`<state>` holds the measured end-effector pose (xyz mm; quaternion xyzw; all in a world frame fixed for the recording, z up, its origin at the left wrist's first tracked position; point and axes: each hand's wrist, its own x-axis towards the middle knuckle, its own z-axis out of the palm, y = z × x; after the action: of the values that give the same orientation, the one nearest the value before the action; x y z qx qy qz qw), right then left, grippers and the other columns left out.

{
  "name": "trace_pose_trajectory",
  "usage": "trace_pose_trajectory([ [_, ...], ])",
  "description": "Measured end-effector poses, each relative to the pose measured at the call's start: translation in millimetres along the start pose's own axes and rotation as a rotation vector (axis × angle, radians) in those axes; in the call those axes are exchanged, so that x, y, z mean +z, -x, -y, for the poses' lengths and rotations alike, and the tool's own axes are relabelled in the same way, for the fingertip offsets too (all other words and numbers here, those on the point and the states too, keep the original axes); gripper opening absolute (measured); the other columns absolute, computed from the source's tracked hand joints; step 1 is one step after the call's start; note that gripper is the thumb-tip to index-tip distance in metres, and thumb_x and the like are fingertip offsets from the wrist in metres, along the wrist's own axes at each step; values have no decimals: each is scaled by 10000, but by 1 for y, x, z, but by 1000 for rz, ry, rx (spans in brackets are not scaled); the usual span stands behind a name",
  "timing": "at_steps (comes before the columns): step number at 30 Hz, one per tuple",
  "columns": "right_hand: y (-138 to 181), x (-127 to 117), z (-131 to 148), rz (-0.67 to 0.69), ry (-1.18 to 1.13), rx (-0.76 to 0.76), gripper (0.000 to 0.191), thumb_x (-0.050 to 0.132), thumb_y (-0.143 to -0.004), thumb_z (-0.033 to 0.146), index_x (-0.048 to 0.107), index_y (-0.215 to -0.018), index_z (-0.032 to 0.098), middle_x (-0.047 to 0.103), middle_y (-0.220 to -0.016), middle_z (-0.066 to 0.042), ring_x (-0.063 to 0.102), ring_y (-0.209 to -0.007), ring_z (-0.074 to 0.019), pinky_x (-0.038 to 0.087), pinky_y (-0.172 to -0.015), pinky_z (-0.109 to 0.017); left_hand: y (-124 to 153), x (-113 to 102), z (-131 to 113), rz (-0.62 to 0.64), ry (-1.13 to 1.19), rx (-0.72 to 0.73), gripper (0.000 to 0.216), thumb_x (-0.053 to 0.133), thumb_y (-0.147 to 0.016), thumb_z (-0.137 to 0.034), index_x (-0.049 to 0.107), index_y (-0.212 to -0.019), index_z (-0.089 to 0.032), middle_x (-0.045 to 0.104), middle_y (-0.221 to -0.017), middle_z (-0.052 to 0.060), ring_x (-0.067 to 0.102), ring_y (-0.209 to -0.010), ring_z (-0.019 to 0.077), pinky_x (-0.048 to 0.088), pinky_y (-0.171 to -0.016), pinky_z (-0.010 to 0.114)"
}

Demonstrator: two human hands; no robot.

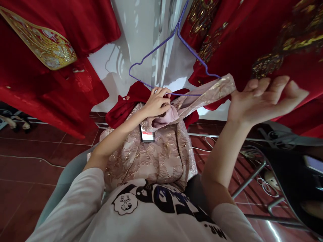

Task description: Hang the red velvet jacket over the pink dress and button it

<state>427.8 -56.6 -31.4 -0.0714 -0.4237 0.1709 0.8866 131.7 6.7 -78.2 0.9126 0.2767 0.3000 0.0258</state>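
My left hand (pixel 158 101) is closed on a pink and gold brocade garment (pixel 156 158), its fingers curled over the lower bar of a purple hanger (pixel 151 52). The garment lies across my lap. One band of it runs up over the right side of the hanger. My right hand (pixel 262 97) is raised palm up beside that band's end, its outer edge against the cloth. Its fingers are loosely bent and apart, with nothing in them. A phone-like thing with a lit screen (pixel 147 134) lies on the garment, partly covered by cloth below my left hand.
Red cloth with a small flower ornament (pixel 127 98) lies behind the brocade. Red embroidered garments (pixel 22 57) hang on both sides. A black chair-like seat (pixel 285 174) with metal legs stands at the right. Cables (pixel 267 186) lie on the red tiled floor (pixel 27 158).
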Motion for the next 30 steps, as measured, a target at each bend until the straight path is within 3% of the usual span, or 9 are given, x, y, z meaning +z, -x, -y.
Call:
trace_pose_trajectory([
  [3,-26,13,-25,196,-17,3,611,162,-1030,612,584,-779,247,543,-783,33,403,-519,-93,372,-605,-336,-5,2,0,5,59,-4,229,552,-949,-198,687,-764,-198,653,-1255,84,568,-1232,305,353,-1182,588],
  [7,-24,53,-23,338,227,199,304,493,-875,566,553,-822,272,356,-629,49,477,-579,-143,523,-705,-392,-8,2,-1,23,125,-1,251,520,-975,-192,678,-781,-209,646,-1292,63,553,-1270,284,367,-1190,539],
  [9,-7,69,-1,360,365,269,250,616,-806,502,527,-791,269,467,-671,34,608,-681,-168,575,-770,-423,-7,0,-1,32,142,-3,249,524,-983,-198,674,-785,-211,645,-1314,57,545,-1288,284,363,-1197,532],
  [11,11,73,25,369,579,171,149,733,-815,366,637,-838,254,636,-801,9,699,-854,-199,574,-887,-472,-6,-2,-2,41,160,-9,244,531,-992,-207,676,-796,-211,648,-1327,55,542,-1296,286,358,-1201,530],
  [15,15,56,48,496,860,-89,205,692,-955,456,772,-1044,290,739,-1039,-12,732,-1072,-237,496,-1063,-582,-7,-5,-2,48,203,-24,259,497,-1023,-209,690,-851,-218,656,-1342,47,548,-1304,269,351,-1212,513],
  [20,-5,55,-5,612,1044,-187,404,644,-981,407,626,-1345,230,712,-1246,-67,708,-1179,-243,550,-1029,-504,-10,-6,-7,59,196,-58,270,459,-1035,-199,707,-939,-246,666,-1327,23,560,-1303,245,360,-1213,493],
  [23,3,73,-41,528,1226,-76,228,607,-978,276,693,-1158,164,772,-1057,-97,739,-948,-248,557,-919,-466,-10,-11,-8,27,146,-97,239,467,-1031,-203,691,-962,-252,685,-1277,22,576,-1274,250,370,-1207,518],
  [26,14,81,-56,425,1328,-5,189,522,-1030,290,686,-965,222,793,-1027,-91,731,-976,-262,511,-983,-467,-5,-27,5,-134,108,-152,218,473,-991,-129,651,-1017,-252,697,-1201,39,591,-1209,228,403,-1186,487],
  [30,12,73,-56,436,1316,-30,235,488,-1046,362,690,-988,257,793,-1086,-92,724,-1049,-289,476,-1041,-501,7,-68,50,-698,-46,-507,374,517,-846,53,538,-1137,-181,615,-1260,108,511,-1187,177,443,-1102,366],
])
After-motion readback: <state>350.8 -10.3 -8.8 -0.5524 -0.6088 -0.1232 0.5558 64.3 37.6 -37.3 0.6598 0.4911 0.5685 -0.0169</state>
